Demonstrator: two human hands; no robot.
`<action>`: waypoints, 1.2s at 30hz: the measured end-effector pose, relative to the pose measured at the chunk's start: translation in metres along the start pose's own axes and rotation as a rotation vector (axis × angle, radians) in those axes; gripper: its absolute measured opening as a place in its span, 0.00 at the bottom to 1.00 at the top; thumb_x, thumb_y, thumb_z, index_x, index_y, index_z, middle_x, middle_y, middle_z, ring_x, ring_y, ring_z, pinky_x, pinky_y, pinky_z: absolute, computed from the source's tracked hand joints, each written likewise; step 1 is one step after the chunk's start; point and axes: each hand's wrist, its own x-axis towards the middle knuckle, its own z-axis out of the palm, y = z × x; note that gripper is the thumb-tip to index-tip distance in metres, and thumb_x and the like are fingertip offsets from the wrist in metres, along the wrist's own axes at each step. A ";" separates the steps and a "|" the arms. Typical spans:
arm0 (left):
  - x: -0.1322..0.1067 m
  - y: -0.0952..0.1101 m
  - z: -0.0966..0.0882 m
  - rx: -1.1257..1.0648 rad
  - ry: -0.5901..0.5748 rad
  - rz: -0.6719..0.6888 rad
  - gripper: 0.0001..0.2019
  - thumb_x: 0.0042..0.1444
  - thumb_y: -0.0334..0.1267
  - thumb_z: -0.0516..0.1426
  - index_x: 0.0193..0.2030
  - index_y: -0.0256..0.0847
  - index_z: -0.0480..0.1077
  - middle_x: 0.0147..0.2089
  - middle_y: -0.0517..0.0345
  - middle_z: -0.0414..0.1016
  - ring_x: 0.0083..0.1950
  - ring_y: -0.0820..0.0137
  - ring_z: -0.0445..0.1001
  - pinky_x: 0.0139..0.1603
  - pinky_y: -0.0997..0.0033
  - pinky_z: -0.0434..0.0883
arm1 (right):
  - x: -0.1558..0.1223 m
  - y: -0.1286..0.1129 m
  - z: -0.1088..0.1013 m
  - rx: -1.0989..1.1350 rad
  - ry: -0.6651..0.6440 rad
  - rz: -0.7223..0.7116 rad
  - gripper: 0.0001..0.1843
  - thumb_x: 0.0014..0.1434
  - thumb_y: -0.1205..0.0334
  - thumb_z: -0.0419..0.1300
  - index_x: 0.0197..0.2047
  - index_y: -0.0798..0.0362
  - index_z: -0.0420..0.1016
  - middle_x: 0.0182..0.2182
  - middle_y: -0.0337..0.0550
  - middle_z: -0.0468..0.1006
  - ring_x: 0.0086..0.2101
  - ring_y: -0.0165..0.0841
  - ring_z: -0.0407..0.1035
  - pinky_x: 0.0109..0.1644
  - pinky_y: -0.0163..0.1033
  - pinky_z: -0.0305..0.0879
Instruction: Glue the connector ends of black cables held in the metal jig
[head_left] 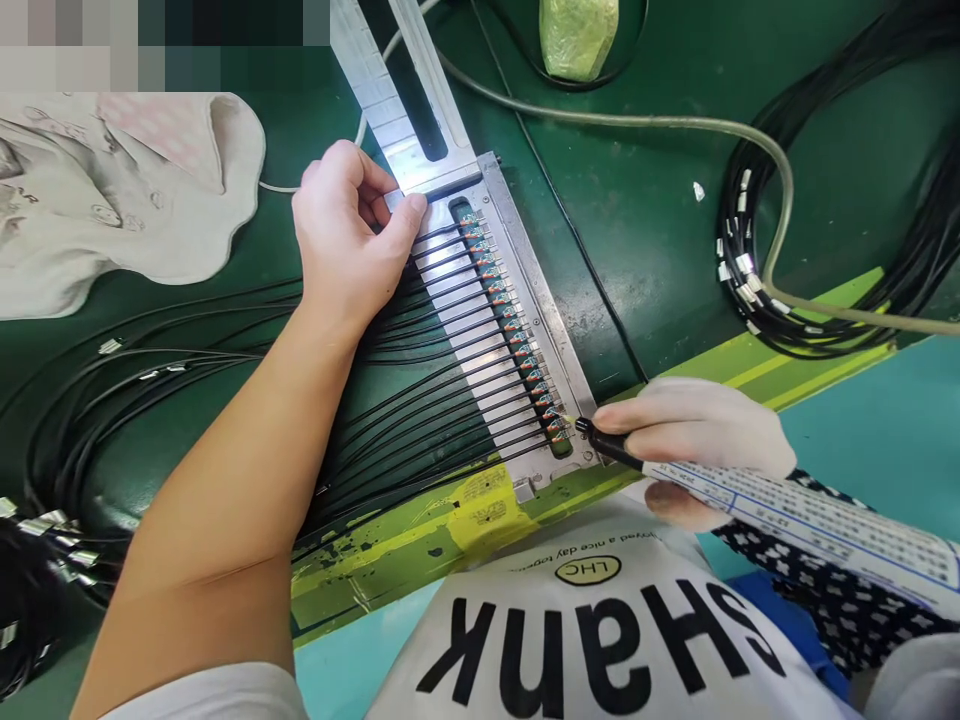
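Observation:
My left hand (349, 235) is bare and pinches the end of a metal clamp bar (435, 175) on a long steel jig (536, 290). A row of small connectors with coloured wires (510, 330) sits in the jig's dark slot. Black cables (397, 400) fan out from it to the left, passing under my left wrist. My right hand (694, 435) wears a white glove and is shut on a black marker pen (607, 444). The pen's tip is just beside the lowest connectors. A printed paper sheet (810, 525) runs along my right forearm.
A coil of black cables with white tags (795, 220) lies at the right, crossed by a grey hose (622, 120). A white cloth (112, 200) lies at the upper left. More cable ends (37, 560) sit at the lower left. Yellow tape (484, 510) marks the green mat's edge.

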 end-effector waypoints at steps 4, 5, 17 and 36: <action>0.000 -0.001 0.001 -0.006 -0.006 -0.003 0.11 0.52 0.34 0.66 0.34 0.41 0.66 0.30 0.65 0.63 0.30 0.75 0.63 0.41 0.66 0.65 | -0.002 -0.003 0.002 -0.058 -0.069 -0.006 0.09 0.64 0.57 0.60 0.45 0.52 0.73 0.43 0.48 0.85 0.35 0.34 0.80 0.36 0.39 0.76; 0.000 0.000 0.001 -0.009 -0.003 -0.004 0.12 0.52 0.36 0.66 0.34 0.41 0.66 0.30 0.65 0.63 0.30 0.75 0.64 0.41 0.66 0.65 | -0.003 -0.002 0.004 -0.070 -0.072 -0.005 0.10 0.63 0.57 0.60 0.46 0.51 0.73 0.43 0.48 0.85 0.35 0.33 0.80 0.36 0.39 0.75; 0.003 0.021 -0.012 -0.031 -0.126 -0.170 0.18 0.50 0.59 0.61 0.28 0.51 0.62 0.27 0.53 0.65 0.43 0.58 0.74 0.37 0.55 0.63 | -0.004 0.004 0.007 -0.073 -0.072 0.023 0.11 0.62 0.55 0.62 0.46 0.50 0.72 0.46 0.48 0.84 0.39 0.33 0.81 0.39 0.38 0.76; 0.000 -0.001 0.001 -0.041 0.013 -0.015 0.10 0.49 0.34 0.66 0.34 0.40 0.68 0.29 0.63 0.64 0.30 0.75 0.61 0.38 0.68 0.65 | -0.006 0.003 0.004 -0.054 -0.119 0.029 0.08 0.65 0.57 0.59 0.45 0.50 0.73 0.44 0.46 0.84 0.38 0.31 0.79 0.40 0.37 0.74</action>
